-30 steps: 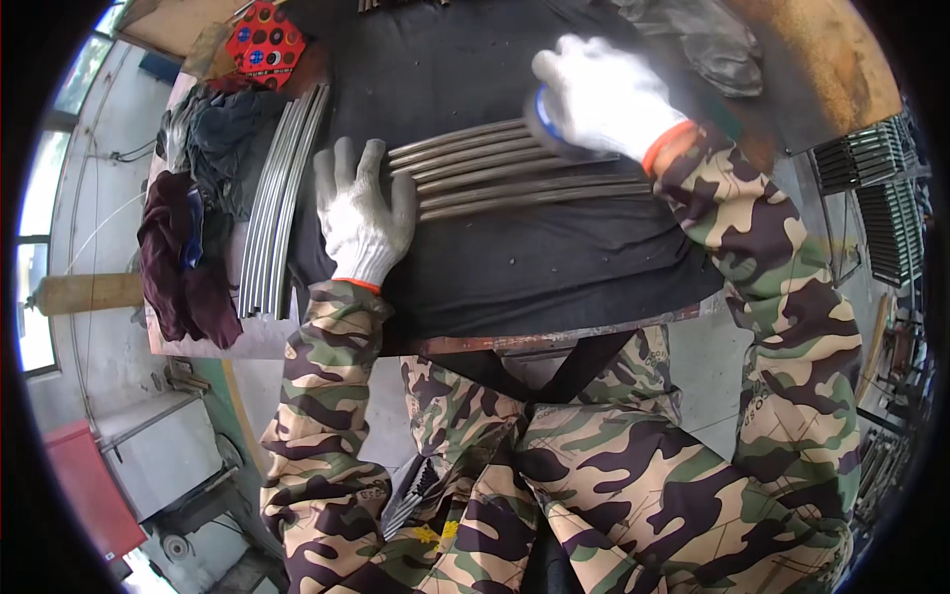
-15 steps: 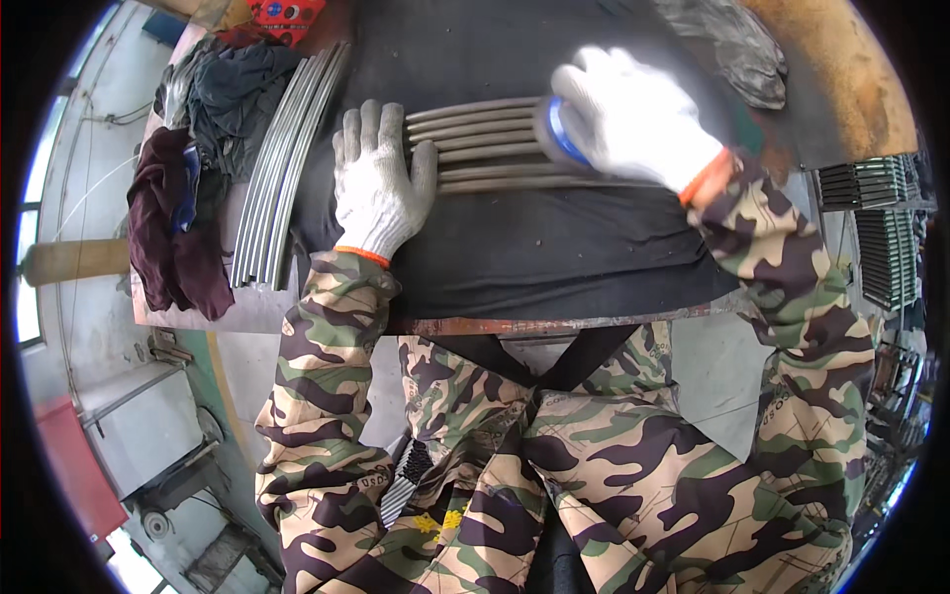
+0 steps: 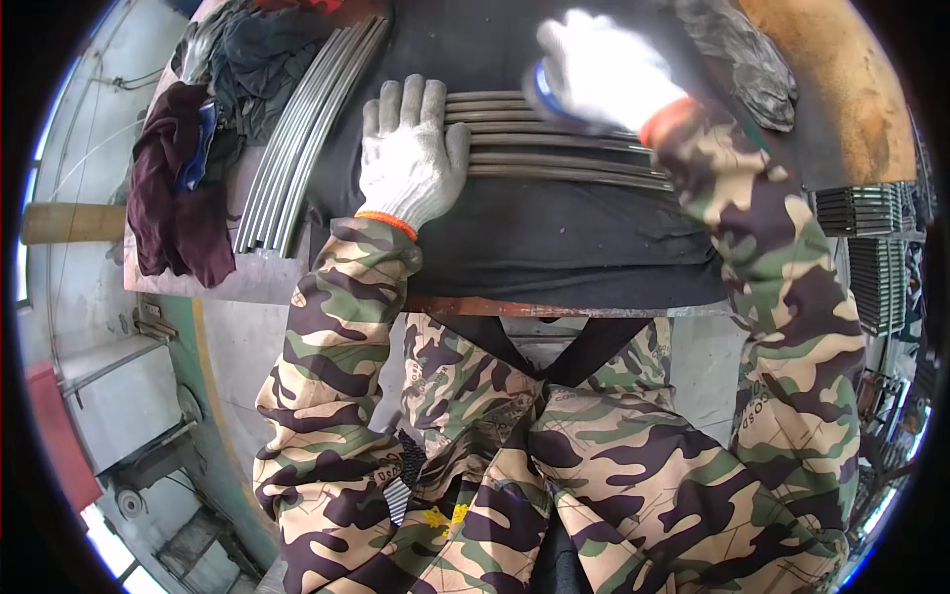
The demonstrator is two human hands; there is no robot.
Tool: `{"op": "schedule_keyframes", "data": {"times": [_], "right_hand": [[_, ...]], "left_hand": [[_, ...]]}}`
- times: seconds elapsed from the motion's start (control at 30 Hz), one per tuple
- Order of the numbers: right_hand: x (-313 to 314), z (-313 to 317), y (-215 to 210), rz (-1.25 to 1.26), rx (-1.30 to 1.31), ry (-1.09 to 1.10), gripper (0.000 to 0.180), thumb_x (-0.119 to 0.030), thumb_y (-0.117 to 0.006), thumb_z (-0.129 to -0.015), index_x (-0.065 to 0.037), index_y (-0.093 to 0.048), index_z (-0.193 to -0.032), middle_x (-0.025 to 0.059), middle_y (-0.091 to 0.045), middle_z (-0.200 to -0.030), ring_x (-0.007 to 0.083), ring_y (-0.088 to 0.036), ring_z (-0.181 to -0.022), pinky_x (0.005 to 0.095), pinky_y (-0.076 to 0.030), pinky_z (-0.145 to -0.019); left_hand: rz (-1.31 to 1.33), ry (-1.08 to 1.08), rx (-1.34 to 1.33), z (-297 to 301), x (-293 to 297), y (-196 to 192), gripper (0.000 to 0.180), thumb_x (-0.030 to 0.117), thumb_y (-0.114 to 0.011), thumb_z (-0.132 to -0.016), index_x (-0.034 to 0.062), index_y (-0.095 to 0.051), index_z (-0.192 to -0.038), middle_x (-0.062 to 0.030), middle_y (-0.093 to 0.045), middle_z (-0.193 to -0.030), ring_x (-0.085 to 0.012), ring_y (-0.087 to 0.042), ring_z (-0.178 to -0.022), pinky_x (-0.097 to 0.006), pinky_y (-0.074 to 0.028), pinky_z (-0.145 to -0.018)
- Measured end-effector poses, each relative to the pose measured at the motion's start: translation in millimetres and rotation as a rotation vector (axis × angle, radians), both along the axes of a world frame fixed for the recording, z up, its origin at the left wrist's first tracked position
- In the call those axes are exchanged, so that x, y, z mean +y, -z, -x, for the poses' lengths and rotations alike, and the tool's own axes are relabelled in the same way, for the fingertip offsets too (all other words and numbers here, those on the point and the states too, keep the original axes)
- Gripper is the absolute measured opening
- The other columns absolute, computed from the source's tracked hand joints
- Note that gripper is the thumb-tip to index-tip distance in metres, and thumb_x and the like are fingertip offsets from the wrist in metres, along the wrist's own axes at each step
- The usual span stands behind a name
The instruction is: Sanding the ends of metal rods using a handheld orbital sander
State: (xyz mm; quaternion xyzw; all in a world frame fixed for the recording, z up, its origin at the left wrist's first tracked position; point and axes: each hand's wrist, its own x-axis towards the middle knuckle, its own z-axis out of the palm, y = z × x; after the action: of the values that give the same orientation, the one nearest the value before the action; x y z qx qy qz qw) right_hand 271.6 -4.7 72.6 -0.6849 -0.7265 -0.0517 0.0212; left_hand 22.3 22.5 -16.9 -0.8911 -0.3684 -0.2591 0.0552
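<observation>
Several thin metal rods [image 3: 554, 163] lie side by side across a black cloth [image 3: 554, 247] on the table in front of me. My left hand [image 3: 411, 163], in a white knit glove with grey fingertips, presses flat on their left ends, its fingers stretched out. Above the right part of the rods is my right hand [image 3: 609, 74], gloved too and blurred by motion. Its fingers close round a roundish thing with a blue edge [image 3: 543, 91], whose kind I cannot make out. Whether that thing touches the rods is hard to tell, and the hand hides part of them.
Another bundle of shiny rods [image 3: 302, 148] lies to the left, beside a maroon cloth [image 3: 178, 188] and dark crumpled cloths [image 3: 262, 64]. A grey plastic bag [image 3: 747, 59] rests at the far right. Racks with stacked metal bars [image 3: 876, 277] stand beyond the table's right side.
My right hand has moved slightly away from me and left with the blue-edged thing. The left hand stays flat on the rods; the whole view has shifted somewhat.
</observation>
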Motion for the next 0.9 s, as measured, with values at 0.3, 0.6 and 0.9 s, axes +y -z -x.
{"op": "schedule_keyframes", "data": {"times": [0.3, 0.6, 0.9], "right_hand": [[-6.3, 5.2, 13.3, -0.056, -0.062, -0.077, 0.026, -0.027, -0.06, -0.099, -0.012, -0.072, -0.117, 0.0171, -0.071, -0.11, 0.0397, -0.073, -0.107, 0.0562, -0.062, -0.087], [21.8, -9.0, 4.1, -0.012, 0.005, -0.142, 0.025, -0.032, -0.06, -0.1, -0.015, -0.07, -0.115, 0.017, -0.07, -0.109, 0.0399, -0.074, -0.1, 0.0577, -0.062, -0.079], [13.4, 1.9, 3.3, -0.037, -0.184, -0.08, 0.028, -0.032, -0.062, -0.103, -0.009, -0.072, -0.116, 0.0204, -0.073, -0.111, 0.0433, -0.072, -0.106, 0.0542, -0.057, -0.092]], "left_hand": [[0.047, 0.06, -0.033, 0.3, -3.1, 6.8, 0.048, 0.022, -0.067, -0.099, -0.0022, -0.062, -0.14, -0.0227, -0.064, -0.142, -0.0448, -0.056, -0.137, -0.056, -0.041, -0.118], [0.048, 0.028, -0.09, -4.2, -6.3, 0.1, 0.045, 0.022, -0.068, -0.098, -0.0004, -0.066, -0.137, -0.0206, -0.067, -0.14, -0.043, -0.058, -0.137, -0.055, -0.041, -0.12], [0.078, -0.005, -0.034, -6.2, -8.4, 3.2, 0.046, 0.024, -0.069, -0.098, 0.001, -0.066, -0.138, -0.0195, -0.066, -0.145, -0.0398, -0.058, -0.137, -0.053, -0.041, -0.119]]}}
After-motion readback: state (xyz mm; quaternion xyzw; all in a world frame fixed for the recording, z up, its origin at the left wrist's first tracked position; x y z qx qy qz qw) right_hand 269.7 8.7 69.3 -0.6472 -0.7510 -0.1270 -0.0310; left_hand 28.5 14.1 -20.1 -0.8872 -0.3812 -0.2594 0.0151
